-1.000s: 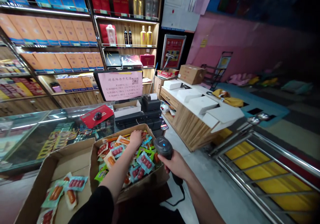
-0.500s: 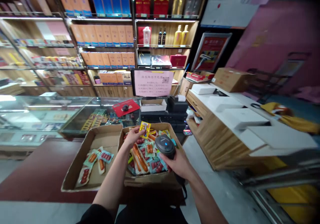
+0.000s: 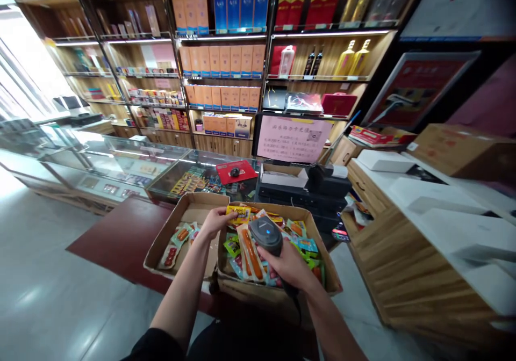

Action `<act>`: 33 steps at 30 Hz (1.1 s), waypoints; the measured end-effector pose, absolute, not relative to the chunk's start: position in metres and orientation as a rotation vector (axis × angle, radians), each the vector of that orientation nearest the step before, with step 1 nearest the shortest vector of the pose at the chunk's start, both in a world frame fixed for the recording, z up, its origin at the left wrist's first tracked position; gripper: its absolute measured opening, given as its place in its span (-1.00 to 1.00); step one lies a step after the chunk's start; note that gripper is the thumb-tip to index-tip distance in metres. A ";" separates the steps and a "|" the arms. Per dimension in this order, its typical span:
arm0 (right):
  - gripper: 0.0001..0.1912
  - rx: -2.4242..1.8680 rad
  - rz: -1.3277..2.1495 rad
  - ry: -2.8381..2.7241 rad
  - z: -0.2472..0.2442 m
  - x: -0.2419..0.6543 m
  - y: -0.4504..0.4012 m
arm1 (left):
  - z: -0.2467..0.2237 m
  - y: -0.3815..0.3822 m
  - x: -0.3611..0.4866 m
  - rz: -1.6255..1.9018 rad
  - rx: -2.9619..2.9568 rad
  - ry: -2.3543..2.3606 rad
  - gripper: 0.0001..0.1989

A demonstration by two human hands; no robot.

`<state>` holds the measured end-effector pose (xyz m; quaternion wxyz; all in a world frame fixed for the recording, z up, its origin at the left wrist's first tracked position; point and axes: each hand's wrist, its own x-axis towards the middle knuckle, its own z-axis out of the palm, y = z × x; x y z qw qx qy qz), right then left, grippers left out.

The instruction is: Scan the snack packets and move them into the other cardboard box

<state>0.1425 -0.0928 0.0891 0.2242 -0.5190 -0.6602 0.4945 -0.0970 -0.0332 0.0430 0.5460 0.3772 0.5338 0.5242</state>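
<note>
My left hand [image 3: 215, 223] pinches a small yellow snack packet [image 3: 238, 214] over the inner edge between two cardboard boxes. In my right hand [image 3: 288, 261] is a dark barcode scanner [image 3: 266, 235] with a small blue light on top, its cable hanging down. Under the scanner, the right cardboard box [image 3: 336, 281] holds many packaged sausages and snacks, among them a long sausage pack [image 3: 250, 253] and green packets. The left cardboard box [image 3: 155, 248] contains a few sausage packets [image 3: 170, 255], partly hidden behind my left forearm.
Behind the boxes stand a glass counter [image 3: 165, 175], a red mat [image 3: 244, 174] with a mouse on it, a monitor with a pink notice [image 3: 292, 138] and a white tray [image 3: 283, 177]. A wooden cabinet [image 3: 407, 253] stands at the right. Stocked shelves line the back wall.
The view has swung to the left, so the scene sits further right. The yellow packet has turned from upright to lying sideways in my left hand. My right hand still holds the scanner.
</note>
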 end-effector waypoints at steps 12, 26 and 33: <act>-0.70 -1.414 1.388 -1.773 0.076 0.150 -0.091 | 0.038 -0.025 -0.092 1.237 0.862 1.169 -0.48; -0.63 -1.451 1.432 -1.786 0.072 0.141 -0.082 | 0.027 -0.048 -0.158 1.425 0.784 1.334 -0.44; -0.64 -1.361 1.450 -1.841 0.066 0.111 -0.065 | 0.032 -0.103 -0.236 1.599 0.683 1.527 -0.36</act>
